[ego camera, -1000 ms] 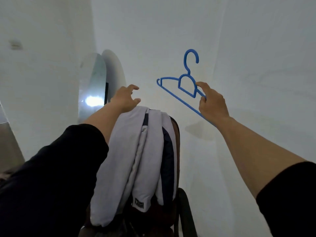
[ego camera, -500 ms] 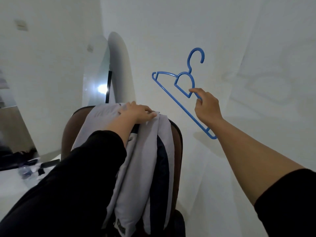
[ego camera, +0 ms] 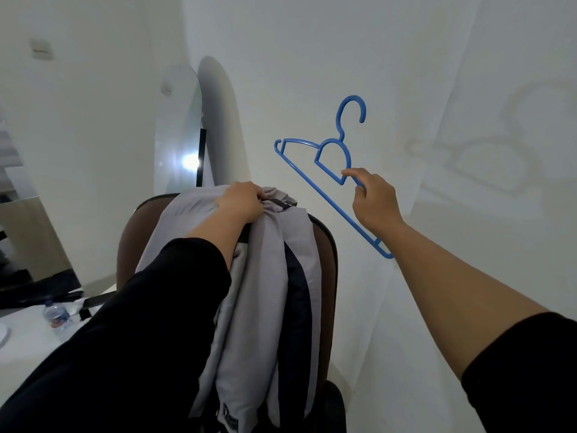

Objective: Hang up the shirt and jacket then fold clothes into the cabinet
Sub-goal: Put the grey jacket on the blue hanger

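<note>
Fabric bunches under the left hand (ego camera: 242,201) — its fingers (ego camera: 259,195) are curled into the top of a pale grey jacket with dark navy panels (ego camera: 265,292), which hangs draped over the back of a brown rounded chair (ego camera: 326,245). The right hand (ego camera: 373,203) is raised beside it, thumb and fingers pinching the shoulder bar of a blue plastic clothes hanger (ego camera: 327,157), tilted, hook upward, against the white wall (ego camera: 312,42). Lower left — a clear plastic water bottle (ego camera: 57,318) lies on a white tabletop (ego camera: 25,364), below an arched mirror (ego camera: 179,129).
</note>
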{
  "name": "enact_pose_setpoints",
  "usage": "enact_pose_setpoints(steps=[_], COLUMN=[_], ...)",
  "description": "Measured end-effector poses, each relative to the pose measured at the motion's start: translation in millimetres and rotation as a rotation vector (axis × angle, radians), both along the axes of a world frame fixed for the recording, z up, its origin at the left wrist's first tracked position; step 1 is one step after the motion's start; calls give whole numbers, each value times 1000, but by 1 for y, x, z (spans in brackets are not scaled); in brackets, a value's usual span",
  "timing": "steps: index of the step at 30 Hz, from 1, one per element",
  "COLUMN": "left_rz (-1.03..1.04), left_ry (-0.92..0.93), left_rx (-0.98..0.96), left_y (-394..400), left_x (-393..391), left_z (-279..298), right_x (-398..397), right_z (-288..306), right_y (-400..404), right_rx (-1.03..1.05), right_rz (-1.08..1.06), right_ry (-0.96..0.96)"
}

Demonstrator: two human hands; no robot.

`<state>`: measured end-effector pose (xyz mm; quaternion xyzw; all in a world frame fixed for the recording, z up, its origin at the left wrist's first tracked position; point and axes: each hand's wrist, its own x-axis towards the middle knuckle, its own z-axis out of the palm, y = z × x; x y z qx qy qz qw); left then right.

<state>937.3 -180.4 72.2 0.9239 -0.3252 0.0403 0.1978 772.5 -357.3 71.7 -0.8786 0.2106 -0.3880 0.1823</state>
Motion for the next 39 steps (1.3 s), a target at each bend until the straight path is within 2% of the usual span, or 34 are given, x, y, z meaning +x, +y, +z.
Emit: enact_pose_setpoints(steps=[3,6,12,16,19,26,29,32,34,37,38,39], left_rz=[31,45,142,186,129,-37,-61,-38,-106,-242,-256,-257], left_ry=[-38,82,197,242,259,271,215,59,149,436,456,392], left_rx=[-137,-282,-374,-548,-660,-690,-660,-504,-460,-524,-534,-498], left_y=[8,26,76,105,129,174,187,207,218,228,231,235], left_x=[-10,-12,-18,-25,-29,-45,-55,-58,-65,-85,-93,-98], left_z=[-1,-7,10,29,39,61,71,78,84,93,94,94], right_x=[-10,-21,-36,-39,-40,-29,-19,-16,-20,-25,-27,-30], right_z=[6,15,23,26,34,52,59,78,95,113,115,116], right_y=[10,20,54,88,112,175,197,216,230,256,264,273], right_rx=[-16,-34,25,93,112,201,59,-9,14,23,15,7], right_rz=[6,-19,-24,44,127,316,287,260,276,313,319,317], right_ry=[-11,-30,-55,32,49,39,24,6,-2,18,22,27])
